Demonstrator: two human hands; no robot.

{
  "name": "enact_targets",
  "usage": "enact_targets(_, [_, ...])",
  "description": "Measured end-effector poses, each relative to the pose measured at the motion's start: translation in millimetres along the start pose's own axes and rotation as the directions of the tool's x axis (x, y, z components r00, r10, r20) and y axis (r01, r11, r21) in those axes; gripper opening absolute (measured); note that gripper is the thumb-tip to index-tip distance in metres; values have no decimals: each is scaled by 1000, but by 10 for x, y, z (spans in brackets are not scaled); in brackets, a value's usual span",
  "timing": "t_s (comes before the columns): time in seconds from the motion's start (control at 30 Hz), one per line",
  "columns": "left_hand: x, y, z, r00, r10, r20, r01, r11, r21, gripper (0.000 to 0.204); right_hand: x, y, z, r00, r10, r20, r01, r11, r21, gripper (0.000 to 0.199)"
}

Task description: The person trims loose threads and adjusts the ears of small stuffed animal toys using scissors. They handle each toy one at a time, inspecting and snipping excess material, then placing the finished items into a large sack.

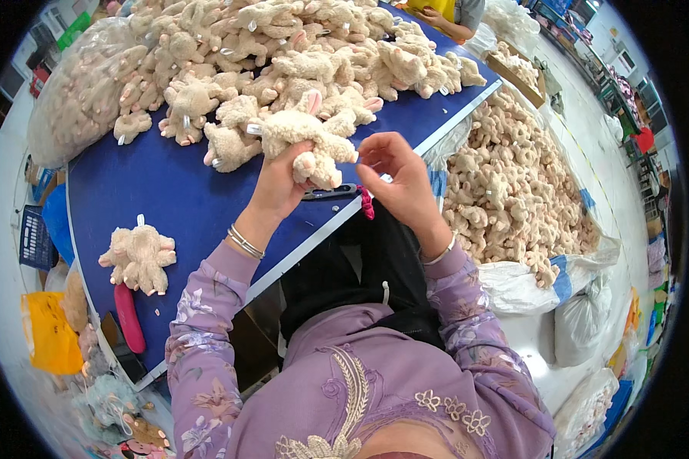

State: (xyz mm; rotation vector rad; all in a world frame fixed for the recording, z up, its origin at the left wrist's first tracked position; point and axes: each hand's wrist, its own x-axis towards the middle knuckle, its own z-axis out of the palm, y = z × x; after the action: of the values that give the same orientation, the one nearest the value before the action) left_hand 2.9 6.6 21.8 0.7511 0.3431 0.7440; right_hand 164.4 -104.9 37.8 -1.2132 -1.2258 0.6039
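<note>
2 hands, left hand gripping plush bunny, right hand beside

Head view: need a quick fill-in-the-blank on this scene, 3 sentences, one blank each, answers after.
1. The left hand grips a beige plush toy over a table whose top is ____.
2. The right hand has its fingers pinched beside the toy's ____ end.
3. The lone toy near the table's left edge lies next to a ____ handle.

Missing words: blue; right; pink
</note>
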Motion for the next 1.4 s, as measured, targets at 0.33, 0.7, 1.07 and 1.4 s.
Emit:
enact_targets(0.33, [34, -145, -95, 999, -32, -9, 32, 993, 113, 33, 34, -72, 130, 991, -133, -21, 129, 981, -143, 20])
enact_targets(0.7, [64, -108, -126, 996, 87, -25, -78, 968, 237, 34, -120, -136, 61, 996, -82, 29, 86, 963, -254, 18])
enact_targets(1.07, [-5, 50, 27, 953, -276, 126, 200, 884, 422, 39, 76, 190, -65, 978, 193, 81, -206, 957, 205, 16])
enact_targets(1.4, [114, 234, -171, 994, 99, 53, -108, 705, 701, 34, 217, 183, -644, 871, -30, -491, 317, 797, 514, 17])
